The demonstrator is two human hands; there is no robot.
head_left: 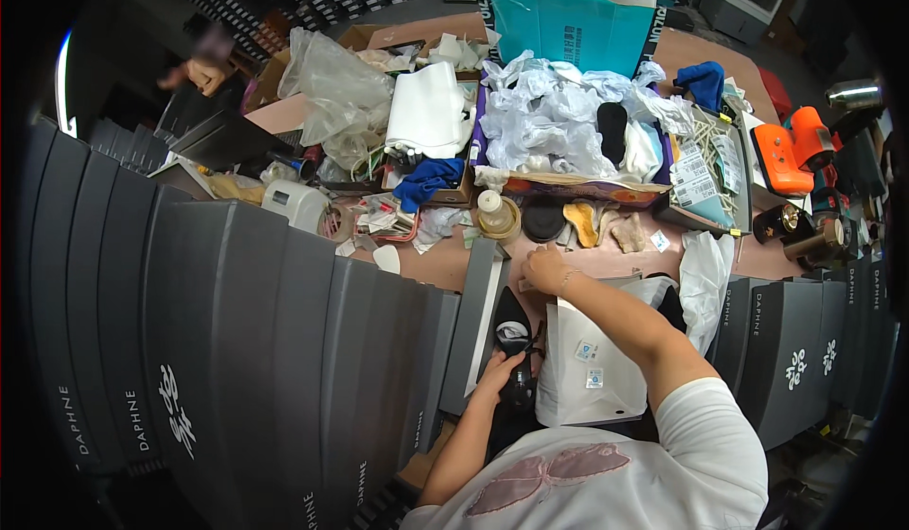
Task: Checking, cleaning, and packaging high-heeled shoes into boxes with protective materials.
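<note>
My left hand (496, 376) is closed round a black shoe (518, 390), held low at the front of the table. A second dark pointed shoe (509, 314) with pale stuffing in its opening appears to lie just beyond it, partly overlapped. Farther up, my right hand (546, 271) has its fingers bent together close to the tabletop; what they pinch, if anything, is hidden. Beneath my right forearm, white wrapping paper (568, 388) with two small stickers lies flat. The long grey box part (476, 331) stands left of the shoes.
Tall stacks of dark grey shoeboxes (237, 341) crowd the left, with more boxes (781, 350) at the right. A bottle (491, 210) stands inside a tape roll. Behind are a bin of crumpled tissue (554, 123) and an orange tool (786, 156). Someone (206, 66) is at the far left.
</note>
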